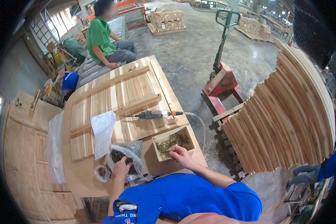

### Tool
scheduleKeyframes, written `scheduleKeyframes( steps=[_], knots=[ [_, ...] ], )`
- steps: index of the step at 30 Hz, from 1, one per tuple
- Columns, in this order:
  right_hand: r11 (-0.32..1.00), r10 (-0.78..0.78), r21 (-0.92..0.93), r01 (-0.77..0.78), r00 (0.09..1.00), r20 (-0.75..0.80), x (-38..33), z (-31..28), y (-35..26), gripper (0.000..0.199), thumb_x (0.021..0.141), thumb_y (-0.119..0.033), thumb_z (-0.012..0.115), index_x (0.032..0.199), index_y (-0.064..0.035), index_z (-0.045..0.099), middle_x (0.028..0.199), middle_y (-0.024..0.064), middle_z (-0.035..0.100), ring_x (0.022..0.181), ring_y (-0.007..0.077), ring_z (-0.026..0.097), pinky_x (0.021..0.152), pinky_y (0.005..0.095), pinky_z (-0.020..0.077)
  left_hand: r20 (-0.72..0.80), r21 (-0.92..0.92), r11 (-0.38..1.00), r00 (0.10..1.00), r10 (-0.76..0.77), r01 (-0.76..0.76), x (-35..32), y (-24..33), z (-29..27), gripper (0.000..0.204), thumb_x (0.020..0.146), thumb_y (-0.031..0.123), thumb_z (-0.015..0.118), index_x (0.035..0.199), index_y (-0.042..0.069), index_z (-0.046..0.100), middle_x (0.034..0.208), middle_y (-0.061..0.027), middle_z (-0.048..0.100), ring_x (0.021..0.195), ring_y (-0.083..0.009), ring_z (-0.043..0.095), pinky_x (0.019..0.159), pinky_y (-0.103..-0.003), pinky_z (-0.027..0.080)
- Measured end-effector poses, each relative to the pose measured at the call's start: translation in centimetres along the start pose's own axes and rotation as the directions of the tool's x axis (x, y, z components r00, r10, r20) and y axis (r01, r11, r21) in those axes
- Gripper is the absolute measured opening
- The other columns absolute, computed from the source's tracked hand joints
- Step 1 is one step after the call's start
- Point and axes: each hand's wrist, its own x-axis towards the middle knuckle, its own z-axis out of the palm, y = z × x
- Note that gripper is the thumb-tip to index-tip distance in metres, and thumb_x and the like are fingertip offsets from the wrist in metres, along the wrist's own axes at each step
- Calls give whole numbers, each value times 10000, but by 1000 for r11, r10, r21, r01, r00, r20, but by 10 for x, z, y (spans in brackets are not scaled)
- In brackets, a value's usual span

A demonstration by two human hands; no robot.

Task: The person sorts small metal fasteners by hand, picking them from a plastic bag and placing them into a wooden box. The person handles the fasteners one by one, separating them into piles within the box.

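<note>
My left hand [121, 167] reaches into the mouth of a clear plastic bag [139, 164] full of dark screws [118, 154]. Its fingers curl in among them, and what they grip is hidden. Over the near side of a shallow wooden box [155, 146], my right hand [180, 155] is closed in a pinch; anything between its fingertips is too small to name. Brass-coloured screws [178, 139] lie loose in the box. Beside the larger bag sits a small bag [102, 173] of similar small pieces.
A slatted wooden panel [114, 93] carries a paper sheet [103, 128] and an air screwdriver [153, 114] with a hose. Another power tool [142, 180] lies near my body. Stacked curved boards [280, 119] and a pallet jack [222, 84] stand right. A person in green [102, 41] sits beyond.
</note>
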Motion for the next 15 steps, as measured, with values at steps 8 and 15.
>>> scheduleKeyframes(
  steps=[8,15],
  knots=[
    [999,48,-13,-48,999,5,-2,-2,1,142,889,-173,524,974,-65,562,686,-35,530,609,37,499,506,183,387,-207,174,853,828,521,-493,3,-16,18,137,704,172,622,829,116,613,650,-54,576,630,-226,598,568,-365,477],
    [999,49,-18,-48,999,22,-1,1,1,127,867,-121,538,950,-27,554,710,-20,524,604,60,490,528,213,399,-165,152,818,802,575,-555,5,-14,12,107,699,156,628,793,113,602,625,-48,544,613,-227,587,549,-364,471]
  ],
)
